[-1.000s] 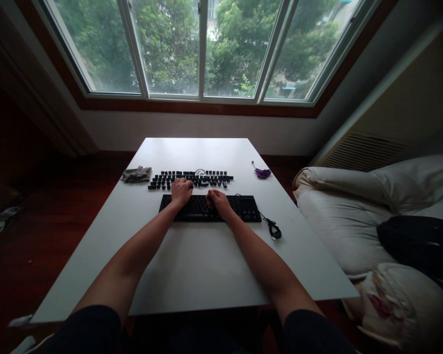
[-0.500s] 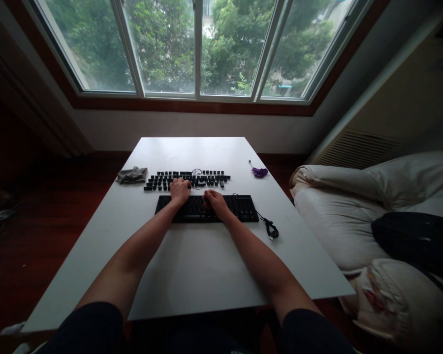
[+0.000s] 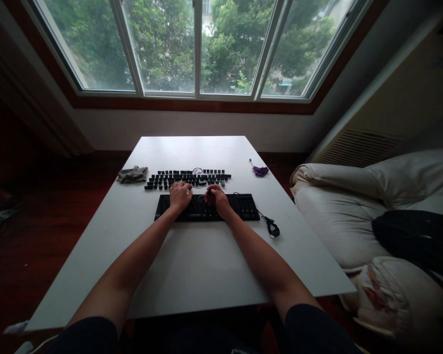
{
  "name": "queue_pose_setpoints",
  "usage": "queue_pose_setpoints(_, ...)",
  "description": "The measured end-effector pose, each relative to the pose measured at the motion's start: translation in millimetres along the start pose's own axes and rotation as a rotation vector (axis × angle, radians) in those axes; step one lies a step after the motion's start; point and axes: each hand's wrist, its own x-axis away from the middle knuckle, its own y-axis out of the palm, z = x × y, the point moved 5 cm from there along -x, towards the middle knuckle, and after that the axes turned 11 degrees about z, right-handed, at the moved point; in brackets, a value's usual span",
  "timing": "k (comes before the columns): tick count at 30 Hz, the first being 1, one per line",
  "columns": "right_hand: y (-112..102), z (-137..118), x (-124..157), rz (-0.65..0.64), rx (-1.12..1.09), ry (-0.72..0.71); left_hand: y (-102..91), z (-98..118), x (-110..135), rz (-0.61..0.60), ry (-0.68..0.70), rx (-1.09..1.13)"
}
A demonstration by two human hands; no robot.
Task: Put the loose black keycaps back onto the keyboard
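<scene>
A black keyboard point(image 3: 239, 207) lies across the middle of the white table point(image 3: 192, 275). Just behind it, several loose black keycaps point(image 3: 158, 180) are laid out in rows, with a thin wire loop tool point(image 3: 197, 171) among them. My left hand point(image 3: 179, 194) rests curled over the keyboard's back edge, fingertips near the keycap rows. My right hand point(image 3: 216, 195) is curled beside it, pinching something small and dark that I cannot make out. The two hands are close together, almost touching.
A crumpled grey cloth point(image 3: 133, 174) lies at the table's left, a small purple object point(image 3: 260, 170) at the right. The keyboard's coiled black cable point(image 3: 271, 227) trails right. A white cushioned seat point(image 3: 358, 216) with a dark item stands right of the table; windows are ahead.
My left hand drew back from the keycap rows onto the keyboard. My right hand lifted and moved toward the left hand, so the two now meet over the keyboard's back edge.
</scene>
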Motion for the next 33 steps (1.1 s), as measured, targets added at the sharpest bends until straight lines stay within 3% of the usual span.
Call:
queue_pose_setpoints(3,1,-3,-2,-0.02,-0.011,-0.014,-4.9,3,10,0.0,0.044,0.019)
queue_pose_setpoints(8,3,-12,-5,-0.13,0.207,-0.091,-10.3,11,27,-0.035,0.139,0.061)
queue_pose_setpoints(15,-8,-17,-10,-0.156,0.396,-0.166,-17.1,17,42,-0.034,0.255,0.094)
queue_pose_setpoints(27,14,-30,12,-0.341,0.597,-0.252,-18.5,17,45,-0.035,0.244,0.052)
queue_pose_setpoints(33,26,-46,28,-0.454,0.767,-0.459,-21.4,16,45,-0.024,0.222,0.056)
